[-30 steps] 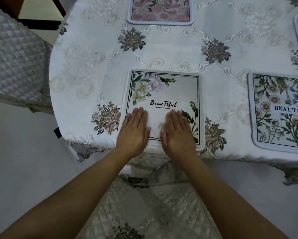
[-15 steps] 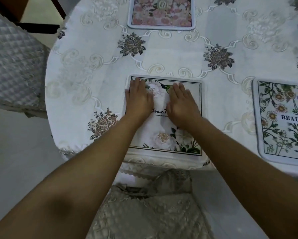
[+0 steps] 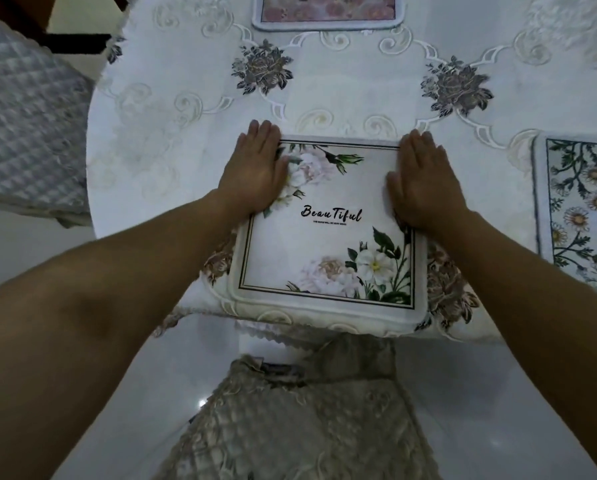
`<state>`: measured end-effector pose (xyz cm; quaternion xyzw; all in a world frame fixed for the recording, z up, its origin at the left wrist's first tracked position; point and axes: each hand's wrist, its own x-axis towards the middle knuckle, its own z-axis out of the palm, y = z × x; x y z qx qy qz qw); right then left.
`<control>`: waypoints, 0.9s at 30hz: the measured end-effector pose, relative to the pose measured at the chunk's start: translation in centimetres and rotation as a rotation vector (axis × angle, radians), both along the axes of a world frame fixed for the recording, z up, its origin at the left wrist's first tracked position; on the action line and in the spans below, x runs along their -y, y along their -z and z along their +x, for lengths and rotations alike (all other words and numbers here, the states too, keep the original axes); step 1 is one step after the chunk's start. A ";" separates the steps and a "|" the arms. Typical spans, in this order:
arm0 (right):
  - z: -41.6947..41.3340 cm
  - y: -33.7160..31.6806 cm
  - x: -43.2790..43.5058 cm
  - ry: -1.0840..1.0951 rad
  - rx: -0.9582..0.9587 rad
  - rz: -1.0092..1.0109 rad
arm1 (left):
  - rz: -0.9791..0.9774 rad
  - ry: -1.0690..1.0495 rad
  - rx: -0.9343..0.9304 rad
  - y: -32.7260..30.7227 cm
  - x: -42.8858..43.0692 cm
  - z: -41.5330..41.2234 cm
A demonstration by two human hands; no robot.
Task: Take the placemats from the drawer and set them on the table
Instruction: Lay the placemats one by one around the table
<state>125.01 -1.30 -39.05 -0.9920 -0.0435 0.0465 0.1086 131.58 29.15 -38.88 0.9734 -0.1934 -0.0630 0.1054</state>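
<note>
A white placemat (image 3: pixel 324 251) with peonies and the word "Beautiful" lies flat at the near edge of the round table (image 3: pixel 193 140). My left hand (image 3: pixel 254 171) rests palm down on its far left corner, fingers together. On the mat's far right corner my right hand (image 3: pixel 423 181) lies flat in the same way. A pink floral placemat (image 3: pixel 328 12) sits at the far side. A daisy-printed placemat (image 3: pixel 581 209) lies to the right, cut off by the frame.
A white tablecloth with grey rose embroidery covers the table. A chair with a quilted beige cushion (image 3: pixel 300 420) stands right under the near edge. Another quilted chair (image 3: pixel 23 126) is at the left. Pale tiled floor lies around them.
Both hands slid from the mat's near edge up over its middle, then apart to the far corners. The view moved closer to the table.
</note>
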 end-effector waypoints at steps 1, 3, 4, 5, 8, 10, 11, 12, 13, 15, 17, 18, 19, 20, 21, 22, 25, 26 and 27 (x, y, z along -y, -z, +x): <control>-0.3 0.1 -0.1 0.020 -0.006 -0.001 | 0.007 -0.020 -0.004 0.1 0.0 -0.5; -1.3 0.1 -0.5 0.057 -0.038 -0.005 | 0.016 -0.066 -0.011 0.1 0.1 -2.3; -2.2 0.1 -0.9 0.067 -0.048 -0.001 | 0.013 -0.085 -0.011 0.3 0.1 -3.6; -3.3 0.1 -1.2 0.074 -0.047 0.010 | 0.004 -0.097 -0.011 0.2 0.0 -5.1; -8.3 -0.2 -2.4 0.085 -0.068 0.047 | -0.015 -0.106 -0.005 -0.1 -0.4 -10.6; -11.9 -0.2 -3.2 0.078 -0.086 0.047 | -0.008 -0.119 -0.014 -0.4 -0.8 -14.4; -13.7 -0.3 -3.6 0.072 -0.092 0.046 | -0.002 -0.126 -0.025 -0.5 -1.0 -16.2; -15.3 -0.7 -3.9 0.070 -0.102 0.043 | 0.003 -0.130 -0.040 -0.8 -1.1 -17.9; -16.6 -1.1 -4.0 0.063 -0.118 0.042 | 0.010 -0.129 -0.070 -1.2 -1.2 -19.2; -18.6 -2.0 -4.2 0.036 -0.189 0.028 | 0.045 -0.128 -0.157 -2.1 -1.3 -21.0; -19.5 -3.8 -4.2 0.015 -0.278 -0.003 | 0.065 -0.130 -0.231 -4.2 -1.2 -21.7; -19.5 -5.1 -4.2 0.012 -0.317 -0.011 | 0.063 -0.129 -0.249 -5.5 -1.0 -21.6; -19.4 -6.3 -4.3 0.026 -0.346 -0.010 | 0.063 -0.126 -0.250 -6.8 -0.8 -21.5; -19.3 -7.9 -4.3 0.050 -0.353 -0.008 | 0.071 -0.115 -0.224 -8.4 -0.6 -21.3; -19.4 -9.5 -4.3 0.079 -0.350 -0.001 | 0.078 -0.102 -0.191 -10.1 -0.4 -21.2; -19.7 -11.2 -4.2 0.103 -0.322 0.006 | 0.082 -0.089 -0.162 -11.7 -0.3 -21.2; -21.8 -15.1 -4.0 0.145 -0.196 0.016 | 0.042 -0.068 -0.070 -15.9 -0.2 -22.1; -22.8 -16.4 -3.8 0.160 -0.164 0.006 | 0.014 -0.056 -0.024 -17.1 -0.3 -22.8; -23.9 -17.6 -3.7 0.170 -0.144 -0.008 | -0.009 -0.039 0.016 -18.2 -0.5 -23.6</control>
